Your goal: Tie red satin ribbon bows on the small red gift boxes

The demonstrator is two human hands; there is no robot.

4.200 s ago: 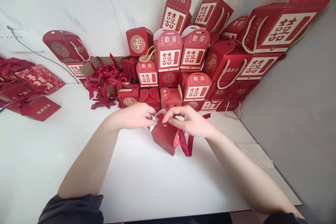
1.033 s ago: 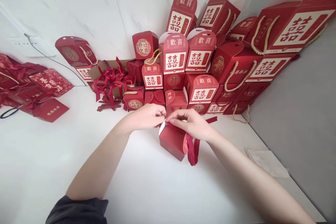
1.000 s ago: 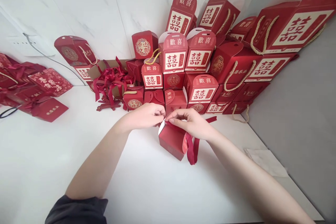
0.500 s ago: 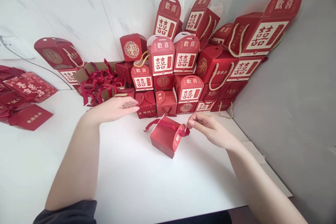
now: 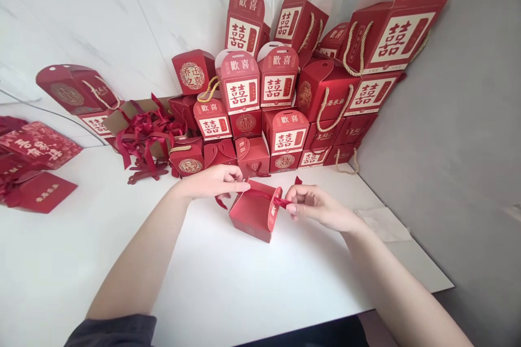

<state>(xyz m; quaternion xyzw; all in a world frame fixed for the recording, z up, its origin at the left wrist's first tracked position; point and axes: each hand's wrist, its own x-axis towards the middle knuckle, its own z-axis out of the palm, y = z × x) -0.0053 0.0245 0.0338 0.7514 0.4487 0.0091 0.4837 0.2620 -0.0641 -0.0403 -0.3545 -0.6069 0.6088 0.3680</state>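
A small red gift box rests on the white table in front of me, with a dark red ribbon running across its top. My left hand is closed at the box's far left edge, thumb and fingertips on its flap. A tail of ribbon sticks out below that hand; whether its fingers also hold ribbon is hidden. My right hand pinches the ribbon at the right flap, which bears pale characters. Another ribbon end pokes up behind the right hand.
Stacked red boxes, several with rope handles, line the tiled wall. At left, a cardboard box overflows with red ribbons. More red boxes stand at the far left. A grey wall bounds the table at right.
My left hand has moved right and down from beside the stacked boxes onto the gift box's left side. My right hand has shifted slightly left and down, drawing at the ribbon. The view has tilted.
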